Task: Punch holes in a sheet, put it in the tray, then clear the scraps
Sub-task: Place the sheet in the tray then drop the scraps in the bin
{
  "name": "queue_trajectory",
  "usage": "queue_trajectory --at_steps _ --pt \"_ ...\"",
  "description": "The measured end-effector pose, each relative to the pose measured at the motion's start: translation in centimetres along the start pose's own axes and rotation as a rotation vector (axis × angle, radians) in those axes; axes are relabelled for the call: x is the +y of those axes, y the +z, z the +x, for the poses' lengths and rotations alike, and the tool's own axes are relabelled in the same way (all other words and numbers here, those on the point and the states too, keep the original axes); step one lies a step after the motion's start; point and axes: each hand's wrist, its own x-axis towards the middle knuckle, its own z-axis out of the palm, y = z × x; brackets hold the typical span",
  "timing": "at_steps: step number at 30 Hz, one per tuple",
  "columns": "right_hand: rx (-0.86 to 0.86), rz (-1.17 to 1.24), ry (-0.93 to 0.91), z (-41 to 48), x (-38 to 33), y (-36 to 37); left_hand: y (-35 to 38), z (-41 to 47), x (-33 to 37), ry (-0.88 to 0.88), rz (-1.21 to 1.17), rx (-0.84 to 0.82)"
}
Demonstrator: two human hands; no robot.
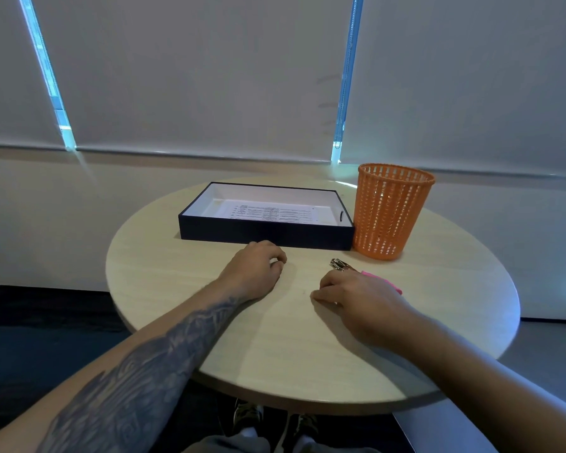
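Pink-handled punch (pixel 343 267) is lying w/ the right hand (pixel 356 295) resting over it, fingers loosely curled, grip unclear. Left hand (pixel 258 266) is resting curled, empty, on the table (pixel 177 273); sheet (pixel 268 212) is sitting in the tray (pixel 265 235), beside the basket (pixel 389 210).

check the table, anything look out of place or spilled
Nothing stands out. The printed sheet lies flat in the tray, the orange basket stands upright beside it, and the hole punch sits by the right hand. No scraps are visible.
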Motion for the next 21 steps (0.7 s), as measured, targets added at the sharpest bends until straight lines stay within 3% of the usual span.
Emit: queue_trajectory --at_steps 5,10,16,21 --pt "0.027 0.592 0.356 0.7 0.5 -1.0 -0.1 0.1 0.0 -0.005 0.009 -0.008" --pt "0.064 1.029 0.482 0.8 1.6 -2.0 -0.1 0.2 0.1 -0.004 0.009 -0.009" --pt "0.129 1.286 0.5 0.4 3.2 -2.0 -0.2 0.0 0.6 0.037 -0.095 0.037" --pt "0.223 1.245 0.506 0.5 4.1 -3.2 -1.6 1.9 3.9 0.155 -0.226 0.136"
